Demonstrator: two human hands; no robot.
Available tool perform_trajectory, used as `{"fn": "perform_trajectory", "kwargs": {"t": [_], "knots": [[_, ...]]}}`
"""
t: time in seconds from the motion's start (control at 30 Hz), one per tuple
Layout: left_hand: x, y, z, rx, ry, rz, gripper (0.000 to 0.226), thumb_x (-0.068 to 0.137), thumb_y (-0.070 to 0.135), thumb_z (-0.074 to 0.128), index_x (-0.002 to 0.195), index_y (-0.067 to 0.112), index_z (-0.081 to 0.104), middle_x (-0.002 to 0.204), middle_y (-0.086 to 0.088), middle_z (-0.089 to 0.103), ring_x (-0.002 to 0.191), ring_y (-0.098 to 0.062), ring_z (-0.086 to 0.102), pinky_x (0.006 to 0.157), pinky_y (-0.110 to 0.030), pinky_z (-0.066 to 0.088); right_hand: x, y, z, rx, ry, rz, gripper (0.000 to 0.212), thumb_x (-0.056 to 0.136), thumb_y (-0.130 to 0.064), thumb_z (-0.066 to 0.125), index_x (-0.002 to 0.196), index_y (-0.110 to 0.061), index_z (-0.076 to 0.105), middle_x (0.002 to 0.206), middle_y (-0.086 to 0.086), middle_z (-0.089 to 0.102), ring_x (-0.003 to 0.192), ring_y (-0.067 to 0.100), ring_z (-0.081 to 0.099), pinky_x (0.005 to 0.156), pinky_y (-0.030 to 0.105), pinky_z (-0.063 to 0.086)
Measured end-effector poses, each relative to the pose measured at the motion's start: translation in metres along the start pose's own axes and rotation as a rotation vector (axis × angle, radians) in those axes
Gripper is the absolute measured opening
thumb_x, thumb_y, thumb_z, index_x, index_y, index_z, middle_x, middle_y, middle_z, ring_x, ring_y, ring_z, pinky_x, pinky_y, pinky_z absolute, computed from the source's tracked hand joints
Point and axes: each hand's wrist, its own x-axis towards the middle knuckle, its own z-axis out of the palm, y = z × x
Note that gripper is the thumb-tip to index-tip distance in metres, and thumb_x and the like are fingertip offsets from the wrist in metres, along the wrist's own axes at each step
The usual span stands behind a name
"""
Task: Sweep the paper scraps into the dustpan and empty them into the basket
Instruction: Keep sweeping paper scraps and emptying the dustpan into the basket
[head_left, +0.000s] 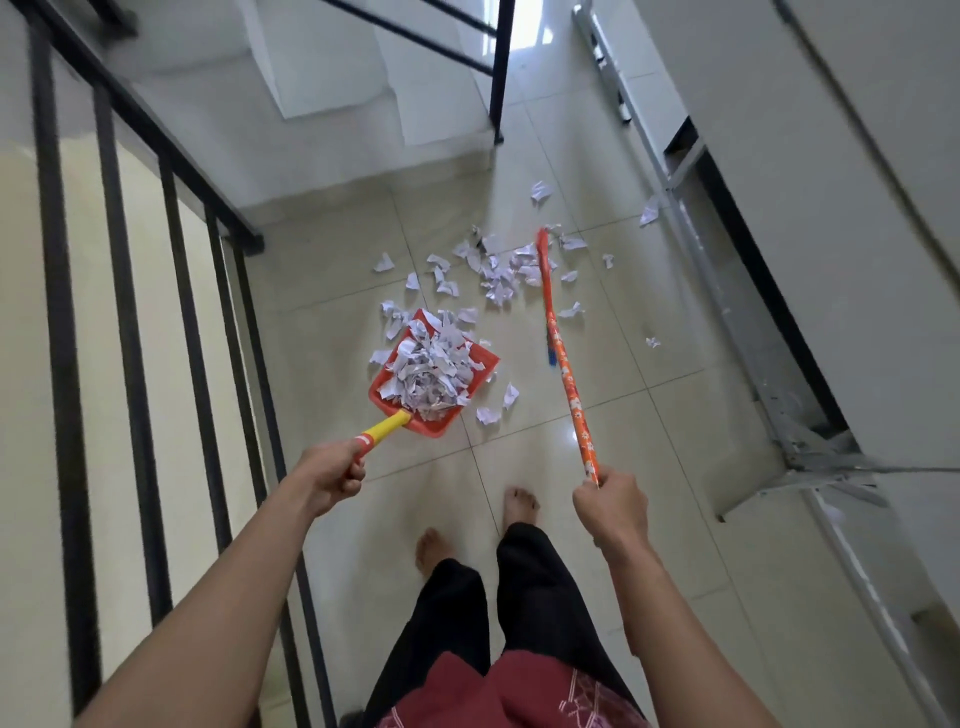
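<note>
While only the head view is on file, it covers both hands.

Left hand (332, 475): curled tight round the yellow handle (384, 427) of the red dustpan (436, 427). The pan appears to rest on the tiled floor (649, 415) just ahead of that hand, and it is heaped with paper scraps (431, 369).

Right hand (613, 506): clamped on the top of the orange broom (566, 379), whose head lies well ahead of that hand among the loose scraps (498, 280).

Basket: not in view.

Risks, as judged:
- The pan is piled above its rim (several pieces lie just beside it). Lifting or tilting it would likely shed paper, and another sweep could push scraps over its back wall.
- Strays sit far ahead and to the right of the right hand, near the metal ladder (727, 322) along the wall, where bristles could snag.
- Bare feet (519, 504) on glossy tile are a slip hazard.

Clearances:
- The black railing (156, 291) runs close outside the left hand.
- The steps (363, 156) rise beyond the scraps.
- Open tile lies between the hands and ahead of the right hand, which looks like room enough for a stroke.
</note>
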Motion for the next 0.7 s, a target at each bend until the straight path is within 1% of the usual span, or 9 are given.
{"fn": "perform_trajectory", "kwargs": {"t": [0.13, 0.2, 0.27, 0.33, 0.4, 0.63, 0.7], "knots": [[-0.011, -0.007, 0.003, 0.024, -0.020, 0.050, 0.012, 0.097, 0.010, 0.057, 0.105, 0.004, 0.051, 0.066, -0.005, 0.040, 0.035, -0.004, 0.037, 0.033, -0.013, 0.025, -0.013, 0.014, 0.001, 0.125, 0.016, 0.071, 0.018, 0.087, -0.012, 0.046, 0.076, -0.011, 0.059, 0.068, 0.006, 0.056, 0.055, 0.025, 0.049, 0.049, 0.028, 0.043], [-0.018, -0.013, 0.009, 0.042, -0.034, 0.075, 0.014, 0.097, 0.011, 0.058, 0.105, 0.004, 0.049, 0.065, -0.005, 0.039, 0.034, -0.005, 0.036, 0.034, -0.013, 0.026, -0.024, 0.025, -0.001, 0.184, 0.020, 0.114, 0.019, 0.090, -0.012, 0.047, 0.076, -0.011, 0.059, 0.065, 0.005, 0.054, 0.052, 0.024, 0.048, 0.049, 0.027, 0.041], [-0.023, -0.020, 0.013, 0.048, -0.051, 0.081, 0.016, 0.097, 0.013, 0.059, 0.106, 0.004, 0.049, 0.066, -0.005, 0.039, 0.036, -0.005, 0.036, 0.034, -0.013, 0.027, -0.033, 0.037, -0.002, 0.218, 0.016, 0.148, 0.019, 0.091, -0.011, 0.048, 0.078, -0.008, 0.061, 0.063, 0.006, 0.052, 0.050, 0.023, 0.047, 0.045, 0.025, 0.039], [-0.030, -0.027, 0.019, 0.054, -0.059, 0.084, 0.016, 0.096, 0.012, 0.059, 0.106, 0.003, 0.049, 0.066, -0.006, 0.039, 0.036, -0.006, 0.036, 0.035, -0.014, 0.027, -0.043, 0.049, -0.006, 0.248, 0.014, 0.170, 0.017, 0.089, -0.007, 0.049, 0.077, -0.005, 0.060, 0.061, 0.006, 0.051, 0.048, 0.023, 0.047, 0.043, 0.024, 0.038], [-0.038, -0.034, 0.027, 0.060, -0.057, 0.099, 0.016, 0.096, 0.010, 0.059, 0.106, 0.002, 0.050, 0.066, -0.006, 0.039, 0.036, -0.006, 0.036, 0.035, -0.014, 0.027, -0.053, 0.061, -0.010, 0.270, 0.019, 0.190, 0.018, 0.087, -0.002, 0.047, 0.073, -0.007, 0.057, 0.061, 0.007, 0.052, 0.046, 0.021, 0.046, 0.041, 0.022, 0.037], [-0.070, -0.063, 0.051, 0.132, -0.083, 0.124, 0.014, 0.097, 0.009, 0.058, 0.104, 0.002, 0.049, 0.064, -0.006, 0.038, 0.035, -0.007, 0.036, 0.035, -0.014, 0.028, -0.071, 0.107, -0.030, 0.350, 0.023, 0.247, 0.016, 0.087, 0.001, 0.044, 0.079, -0.001, 0.058, 0.065, 0.011, 0.052, 0.049, 0.023, 0.046, 0.039, 0.022, 0.037], [-0.080, -0.072, 0.057, 0.167, -0.080, 0.136, 0.013, 0.096, 0.010, 0.058, 0.103, 0.002, 0.049, 0.063, -0.006, 0.039, 0.036, -0.008, 0.035, 0.036, -0.014, 0.028, -0.071, 0.123, -0.033, 0.403, 0.028, 0.270, 0.016, 0.087, 0.001, 0.044, 0.077, -0.001, 0.057, 0.064, 0.012, 0.052, 0.048, 0.022, 0.046, 0.041, 0.022, 0.037]]}}
